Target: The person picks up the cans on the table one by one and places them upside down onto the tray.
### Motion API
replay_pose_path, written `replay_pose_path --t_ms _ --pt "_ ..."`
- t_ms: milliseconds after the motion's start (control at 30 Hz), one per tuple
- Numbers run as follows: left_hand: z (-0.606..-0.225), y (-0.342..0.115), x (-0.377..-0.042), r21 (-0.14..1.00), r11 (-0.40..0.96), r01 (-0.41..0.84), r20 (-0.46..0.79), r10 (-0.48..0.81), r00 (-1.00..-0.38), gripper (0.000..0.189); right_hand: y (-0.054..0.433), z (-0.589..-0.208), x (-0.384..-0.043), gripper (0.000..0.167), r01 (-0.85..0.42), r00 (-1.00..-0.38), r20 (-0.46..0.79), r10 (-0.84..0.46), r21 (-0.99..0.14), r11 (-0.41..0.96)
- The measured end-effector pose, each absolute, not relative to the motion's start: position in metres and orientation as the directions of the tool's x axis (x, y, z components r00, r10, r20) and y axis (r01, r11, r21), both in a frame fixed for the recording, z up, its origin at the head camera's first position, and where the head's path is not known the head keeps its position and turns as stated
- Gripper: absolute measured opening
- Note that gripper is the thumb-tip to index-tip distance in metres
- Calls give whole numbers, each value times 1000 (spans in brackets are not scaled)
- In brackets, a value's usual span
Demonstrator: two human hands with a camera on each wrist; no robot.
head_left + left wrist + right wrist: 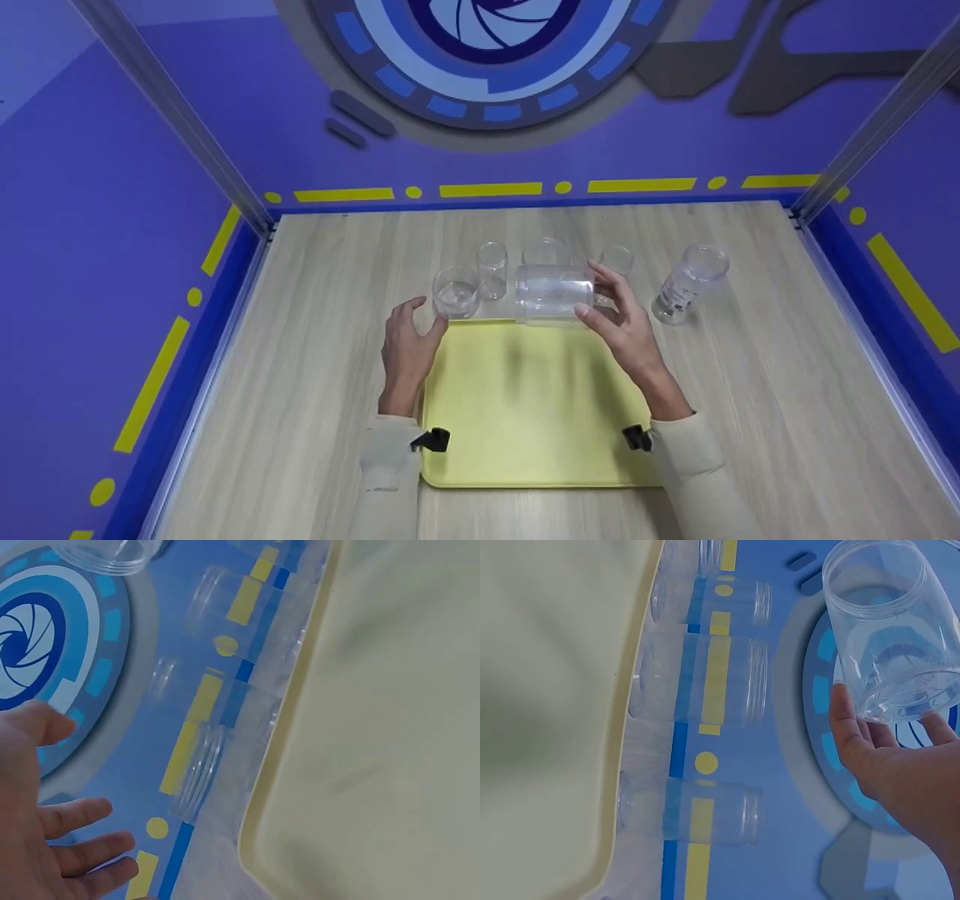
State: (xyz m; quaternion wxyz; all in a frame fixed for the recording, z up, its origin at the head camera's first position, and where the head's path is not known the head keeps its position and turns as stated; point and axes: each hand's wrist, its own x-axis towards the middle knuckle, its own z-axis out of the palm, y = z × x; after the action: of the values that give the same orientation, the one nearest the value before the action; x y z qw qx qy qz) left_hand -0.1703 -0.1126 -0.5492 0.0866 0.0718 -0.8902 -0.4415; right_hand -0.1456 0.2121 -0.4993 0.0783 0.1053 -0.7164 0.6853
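A clear, wide-mouthed plastic jar [555, 294] lies sideways in the air over the far edge of the yellow tray [525, 420], its mouth toward the left. My right hand [631, 326] grips it around its base end; the right wrist view also shows this jar [892, 637] in the fingers. Left of the jar, my left hand [409, 346] is raised with fingers spread and holds nothing. It appears close to a short clear jar [456, 294] in the head view, but the left wrist view shows the left hand [71, 832] apart from the jars.
Along the tray's far side stand a slim clear jar [493, 270], a wider clear jar [546, 251] partly behind the held one, and another clear jar [616, 256]. A clear jar with dark print [686, 285] stands at right. Blue-purple panels [480, 165] enclose the table.
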Motion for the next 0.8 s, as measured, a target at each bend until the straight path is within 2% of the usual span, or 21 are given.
replay_pose_path --t_ms 400,800 --pt "-568 -121 -174 710 700 -77 71 -180 -981 56 223 -498 -144 67 -267 -964 266 -29 -962 61" --pt "-579 -129 -176 644 763 -50 110 -158 -981 51 230 -499 -145 67 -291 -957 291 -11 -950 113"
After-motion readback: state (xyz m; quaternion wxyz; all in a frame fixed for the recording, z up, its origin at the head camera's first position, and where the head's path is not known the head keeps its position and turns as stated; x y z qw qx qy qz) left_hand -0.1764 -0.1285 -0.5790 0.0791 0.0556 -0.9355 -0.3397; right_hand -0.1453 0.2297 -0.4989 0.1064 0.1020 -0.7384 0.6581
